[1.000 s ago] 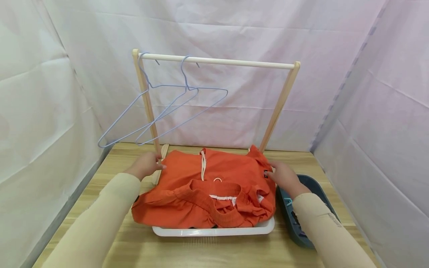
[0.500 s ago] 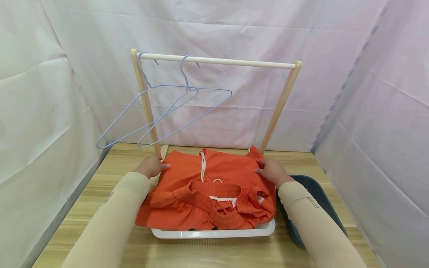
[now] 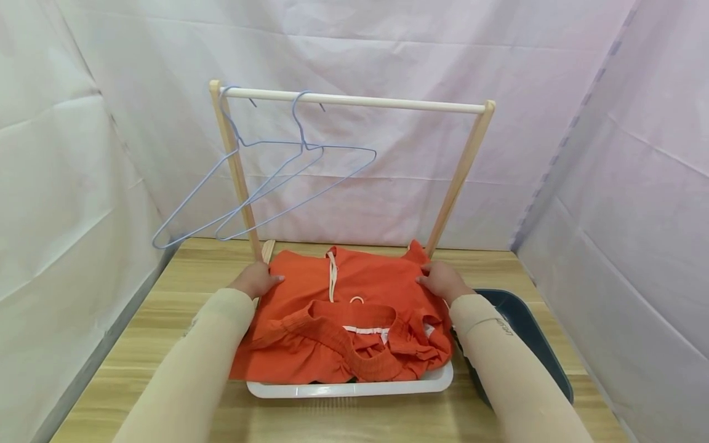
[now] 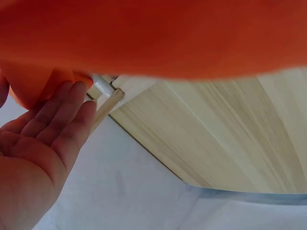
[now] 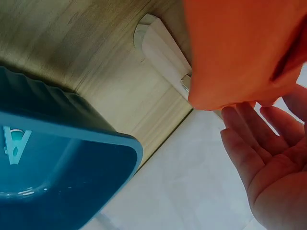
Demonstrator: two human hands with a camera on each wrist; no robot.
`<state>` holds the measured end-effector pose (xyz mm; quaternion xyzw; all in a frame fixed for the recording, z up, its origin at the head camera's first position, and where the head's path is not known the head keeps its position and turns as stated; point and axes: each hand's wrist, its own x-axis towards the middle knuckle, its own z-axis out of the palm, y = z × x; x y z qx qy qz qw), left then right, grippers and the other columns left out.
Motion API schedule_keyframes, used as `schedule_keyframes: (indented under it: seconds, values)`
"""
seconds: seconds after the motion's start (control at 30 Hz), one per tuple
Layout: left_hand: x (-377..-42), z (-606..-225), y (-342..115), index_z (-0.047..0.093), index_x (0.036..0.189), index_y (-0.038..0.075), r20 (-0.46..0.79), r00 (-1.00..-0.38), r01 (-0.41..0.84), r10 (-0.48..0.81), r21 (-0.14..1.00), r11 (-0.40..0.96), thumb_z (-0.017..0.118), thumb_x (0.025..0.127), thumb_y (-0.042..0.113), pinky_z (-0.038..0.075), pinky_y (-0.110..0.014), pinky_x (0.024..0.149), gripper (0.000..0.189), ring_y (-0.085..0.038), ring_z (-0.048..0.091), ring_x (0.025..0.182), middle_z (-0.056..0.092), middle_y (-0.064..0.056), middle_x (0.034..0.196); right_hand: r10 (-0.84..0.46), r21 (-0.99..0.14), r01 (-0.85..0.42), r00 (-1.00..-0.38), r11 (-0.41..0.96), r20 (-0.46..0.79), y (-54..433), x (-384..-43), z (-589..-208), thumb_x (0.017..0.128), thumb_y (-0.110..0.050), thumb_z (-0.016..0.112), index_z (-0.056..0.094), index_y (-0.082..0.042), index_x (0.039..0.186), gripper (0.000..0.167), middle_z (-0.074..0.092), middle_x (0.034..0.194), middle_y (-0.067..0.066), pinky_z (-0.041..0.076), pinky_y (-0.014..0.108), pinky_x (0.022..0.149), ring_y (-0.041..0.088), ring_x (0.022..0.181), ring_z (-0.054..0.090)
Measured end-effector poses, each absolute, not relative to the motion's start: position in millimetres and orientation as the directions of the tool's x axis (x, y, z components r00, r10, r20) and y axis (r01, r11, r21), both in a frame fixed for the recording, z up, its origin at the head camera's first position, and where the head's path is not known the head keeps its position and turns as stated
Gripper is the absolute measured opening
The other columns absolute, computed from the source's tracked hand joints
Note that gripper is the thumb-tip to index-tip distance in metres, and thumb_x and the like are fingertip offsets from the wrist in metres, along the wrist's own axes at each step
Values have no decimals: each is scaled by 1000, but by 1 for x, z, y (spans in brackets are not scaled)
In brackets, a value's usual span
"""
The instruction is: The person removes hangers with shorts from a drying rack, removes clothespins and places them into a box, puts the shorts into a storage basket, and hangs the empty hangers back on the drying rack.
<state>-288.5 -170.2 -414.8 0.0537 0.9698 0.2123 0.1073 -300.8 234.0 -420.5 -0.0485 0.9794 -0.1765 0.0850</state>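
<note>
Orange clothing lies heaped in a white basket (image 3: 349,390) in the head view. A gathered elastic waistband (image 3: 360,363) faces the front, and a pale cord (image 3: 332,277) runs down the flatter garment (image 3: 301,271) behind it. My left hand (image 3: 256,280) pinches that garment's left edge, thumb on top and fingers underneath. At the opposite edge my right hand (image 3: 442,282) holds it the same way. In the left wrist view the fingers (image 4: 64,112) reach under the orange cloth. The right wrist view shows the fingers (image 5: 254,129) bent up beneath a hanging fold.
Two blue wire hangers (image 3: 310,146) hang from the white rail (image 3: 354,100) of a wooden rack behind the basket. On the right, partly under my forearm, stands a dark blue bin (image 3: 532,344) with a turquoise clothespin (image 5: 17,141) in it. White fabric walls surround the table (image 3: 149,332).
Both hands have moved inward onto the garment's side edges and taken hold of them. The left part of the cloth has shifted slightly inward. The heap otherwise stays in the basket.
</note>
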Motion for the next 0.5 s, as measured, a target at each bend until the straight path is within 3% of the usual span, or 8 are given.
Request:
schedule_keyframes:
  seconds: [0.3,0.5]
  values:
    - [-288,-412,-163,66,94,-10,-145,-986,27,82,346,938,60,95,21,51,-50,82,32,-35,63,83,67,-23,89,-7,-359,32,-994,933,-106,229,-301,-415,94,-14,60,72,0,103,20,67,99,16,52,42,81,28,83,58]
    - [-290,-407,-161,65,91,-4,-102,-991,60,89,262,963,55,94,11,53,-51,78,18,-37,66,92,68,-23,96,-32,-291,-1,-994,957,-102,226,-301,-411,94,-11,58,67,-3,84,15,60,78,9,46,33,67,24,72,53]
